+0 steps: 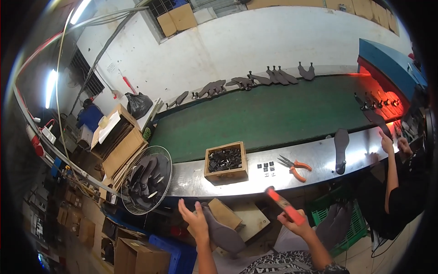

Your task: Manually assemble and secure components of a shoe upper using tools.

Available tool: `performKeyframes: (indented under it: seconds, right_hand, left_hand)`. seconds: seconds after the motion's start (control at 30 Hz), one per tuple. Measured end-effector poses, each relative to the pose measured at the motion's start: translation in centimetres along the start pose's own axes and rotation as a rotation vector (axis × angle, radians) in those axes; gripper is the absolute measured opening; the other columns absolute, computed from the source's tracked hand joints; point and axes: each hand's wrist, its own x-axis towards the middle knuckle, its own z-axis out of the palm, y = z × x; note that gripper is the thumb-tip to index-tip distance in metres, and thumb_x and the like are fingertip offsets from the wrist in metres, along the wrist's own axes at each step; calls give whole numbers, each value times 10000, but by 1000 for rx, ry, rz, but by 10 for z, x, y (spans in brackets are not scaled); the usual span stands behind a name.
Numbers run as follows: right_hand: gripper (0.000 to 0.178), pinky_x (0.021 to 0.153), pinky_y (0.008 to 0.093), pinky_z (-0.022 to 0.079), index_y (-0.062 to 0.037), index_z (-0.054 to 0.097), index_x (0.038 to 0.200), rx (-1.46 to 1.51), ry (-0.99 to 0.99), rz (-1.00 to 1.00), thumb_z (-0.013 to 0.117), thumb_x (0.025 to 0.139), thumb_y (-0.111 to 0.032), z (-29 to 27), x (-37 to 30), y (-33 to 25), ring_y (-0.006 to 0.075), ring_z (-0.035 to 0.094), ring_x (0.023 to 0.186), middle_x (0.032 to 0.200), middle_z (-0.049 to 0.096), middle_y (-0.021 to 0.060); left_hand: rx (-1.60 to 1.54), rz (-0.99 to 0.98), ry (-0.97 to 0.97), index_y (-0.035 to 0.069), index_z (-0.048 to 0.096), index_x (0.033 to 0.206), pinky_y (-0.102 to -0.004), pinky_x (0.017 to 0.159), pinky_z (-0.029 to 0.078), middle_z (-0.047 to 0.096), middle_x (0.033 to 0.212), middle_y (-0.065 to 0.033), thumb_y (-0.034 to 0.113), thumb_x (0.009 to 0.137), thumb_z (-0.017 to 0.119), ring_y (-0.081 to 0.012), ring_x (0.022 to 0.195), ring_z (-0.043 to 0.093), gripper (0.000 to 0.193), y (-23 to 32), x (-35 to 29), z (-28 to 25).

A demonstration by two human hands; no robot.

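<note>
My left hand [197, 223] is raised with its fingers apart, beside a dark grey shoe sole [224, 234]. The sole slants down toward my lap, and whether the palm touches it cannot be made out. In my right hand [299, 224] is a red-handled tool [286, 208], tilted up to the left; its exact kind is unclear. On the metal ledge ahead lie pliers [295, 168] with orange handles, several small dark square pieces [266, 167] and a wooden box [226, 176] filled with black parts. Farther right on the ledge lies another grey sole [341, 145].
Behind the ledge runs a green conveyor belt [255, 118], with soles [278, 76] along its far edge and a red-lit blue machine [385, 59] at right. A round wire basket [169, 176] holds soles. A co-worker's hand [387, 142] handles a sole at right. A green crate [360, 227] stands below.
</note>
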Motion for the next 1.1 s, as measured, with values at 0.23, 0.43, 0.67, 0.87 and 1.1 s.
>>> performKeyframes:
  seconds: [0.23, 0.43, 0.67, 0.87, 1.1]
  right_hand:
    - [123, 460, 230, 365, -39, 592, 854, 418, 22, 348, 667, 890, -129, -5, -10, 32, 52, 455, 493, 617, 513, -31]
    - [164, 541, 246, 439, -7, 659, 888, 259, 3, 223, 716, 860, -158, -2, -18, 25, 33, 512, 571, 638, 601, -1]
    - [300, 625, 227, 470, -32, 670, 1126, 456, 115, 126, 725, 860, -160, 0, -10, 18, 31, 561, 657, 732, 664, 2]
    - [326, 711, 226, 482, -22, 622, 1207, 388, 137, 86, 674, 900, -120, -15, 21, -18, 44, 588, 750, 813, 663, -17]
    - [258, 493, 189, 435, 18, 644, 1128, 714, -145, -37, 673, 888, -71, 10, 61, -100, 48, 551, 602, 925, 666, 75]
  left_hand:
    - [157, 462, -360, 23, 676, 1003, -407, 868, 465, 620, 1005, -158, 74, 837, 636, -352, 992, 580, 179, 33, 114, 76]
    - [804, 677, -604, 83, 737, 827, -426, 707, 533, 673, 849, -148, 201, 719, 768, -334, 863, 649, 164, 26, 154, 143]
    - [445, 469, -514, 62, 745, 818, -437, 672, 531, 678, 796, -184, 144, 756, 705, -348, 757, 670, 110, 27, 167, 118]
    - [-283, 189, -441, -4, 714, 926, -278, 610, 498, 691, 785, -84, 118, 863, 689, -143, 649, 629, 140, 98, 94, 56]
    - [-656, 58, -532, -43, 697, 895, -234, 642, 513, 687, 816, -83, 11, 813, 725, -119, 707, 636, 103, 171, -8, -44]
